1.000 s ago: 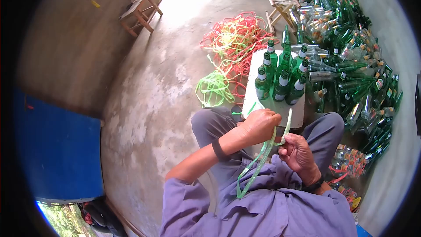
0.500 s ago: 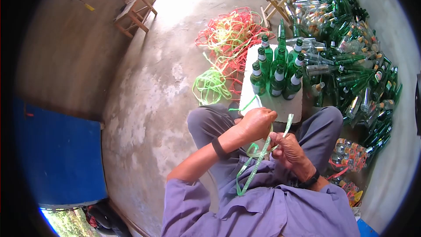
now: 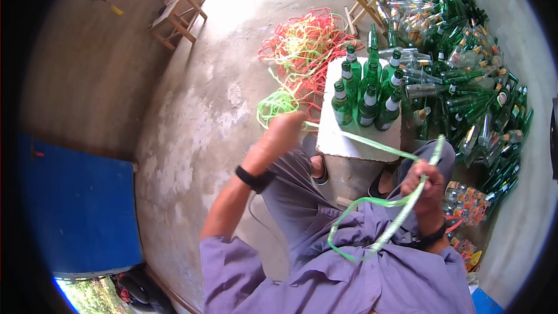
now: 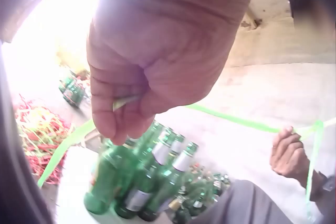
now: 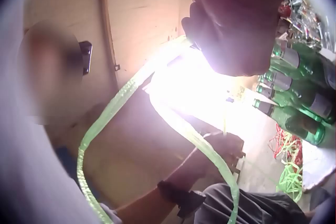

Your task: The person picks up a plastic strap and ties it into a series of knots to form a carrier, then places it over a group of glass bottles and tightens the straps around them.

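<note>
- The left hand point(image 3: 283, 129) is stretched out ahead of the person's left knee, above the concrete floor point(image 3: 197, 110). It is blurred in the head view.
- The left wrist view shows its fingers point(image 4: 107, 113) curled in, pinching one end of a green strap point(image 3: 372, 141) against the thumb.
- The right hand point(image 3: 424, 181) is up over the right knee. Its fingers are closed in a fist round the same strap.
- The strap runs tight between the two hands and crosses over the near edge of a white block point(image 3: 349, 139).
- Below the right hand the strap hangs in a loose loop point(image 3: 354, 256) against the purple shirt point(image 3: 360, 285). A short end sticks up above the fist.
- Each wrist wears a black band point(image 3: 254, 178).
- A cluster of green bottles point(image 3: 366, 90) with white neck labels stands upright on the white block, just beyond the tight strap.
- To the right of the block a big heap of bottles point(image 3: 465, 70) lies on the floor, mostly on their sides.
- A small bundle of bottles tied with red strap point(image 3: 465, 204) lies near the right hand.
- Beyond the block lies a tangle of red and yellow straps point(image 3: 308, 40), with a bunch of green ones point(image 3: 276, 104) near the left hand.
- A wooden stool point(image 3: 174, 6) stands well apart at the upper left, and a blue board point(image 3: 75, 197) lies at the left.
</note>
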Available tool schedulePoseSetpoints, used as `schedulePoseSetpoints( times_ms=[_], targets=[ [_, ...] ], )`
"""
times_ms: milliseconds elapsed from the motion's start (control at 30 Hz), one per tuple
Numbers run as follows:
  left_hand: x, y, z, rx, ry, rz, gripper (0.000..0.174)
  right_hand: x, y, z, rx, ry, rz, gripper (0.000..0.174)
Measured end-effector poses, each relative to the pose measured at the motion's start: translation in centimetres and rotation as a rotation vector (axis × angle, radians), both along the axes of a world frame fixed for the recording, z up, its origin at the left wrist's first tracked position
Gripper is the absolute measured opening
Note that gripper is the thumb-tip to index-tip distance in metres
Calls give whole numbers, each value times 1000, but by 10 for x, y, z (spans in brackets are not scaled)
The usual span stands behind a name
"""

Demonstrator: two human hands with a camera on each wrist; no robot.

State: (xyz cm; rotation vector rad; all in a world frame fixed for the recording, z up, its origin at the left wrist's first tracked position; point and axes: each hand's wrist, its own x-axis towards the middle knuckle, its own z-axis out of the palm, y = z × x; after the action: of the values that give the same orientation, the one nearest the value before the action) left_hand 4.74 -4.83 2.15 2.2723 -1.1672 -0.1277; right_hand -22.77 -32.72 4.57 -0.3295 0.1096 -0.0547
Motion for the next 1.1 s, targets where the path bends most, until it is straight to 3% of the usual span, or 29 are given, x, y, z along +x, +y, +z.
schedulePoseSetpoints(
  times_ms=[33,167,333,400,500,567,600,633,700,767,833,900,1033,1100],
  targets=[
    [16,13,5,123,-67,92,30,-5,-15,3,-17,-48,-42,21],
    [66,85,9,-48,81,429,23,-21,-62,18,26,-260,-135,24],
    [97,149,1,27,-97,671,20,-41,-103,32,146,-266,-409,17],
    [108,168,-7,76,-70,800,22,-45,-117,38,119,-285,-389,17],
    [131,178,-10,175,-128,724,24,-48,-116,40,80,-283,-360,17],
    [169,159,30,35,-260,695,26,-44,-106,33,70,-219,-404,19],
    [173,140,68,-368,-11,519,23,-41,-100,32,88,-205,-402,20],
    [183,131,104,-416,-88,406,19,-39,-96,31,87,-201,-399,20],
    [184,99,168,-1000,114,287,24,-34,-90,27,97,-211,-360,21],
    [168,74,208,-1076,-34,347,21,-28,-78,25,109,-230,-345,24],
    [163,69,210,-1146,-187,405,18,-25,-70,20,102,-230,-314,25],
    [166,74,182,-826,276,532,16,-25,-69,17,111,-212,-306,25],
    [162,86,185,-1152,232,557,22,-36,-83,18,104,-215,-312,22],
    [147,86,205,-1107,179,484,23,-40,-95,18,38,-209,-299,20]
  ],
)
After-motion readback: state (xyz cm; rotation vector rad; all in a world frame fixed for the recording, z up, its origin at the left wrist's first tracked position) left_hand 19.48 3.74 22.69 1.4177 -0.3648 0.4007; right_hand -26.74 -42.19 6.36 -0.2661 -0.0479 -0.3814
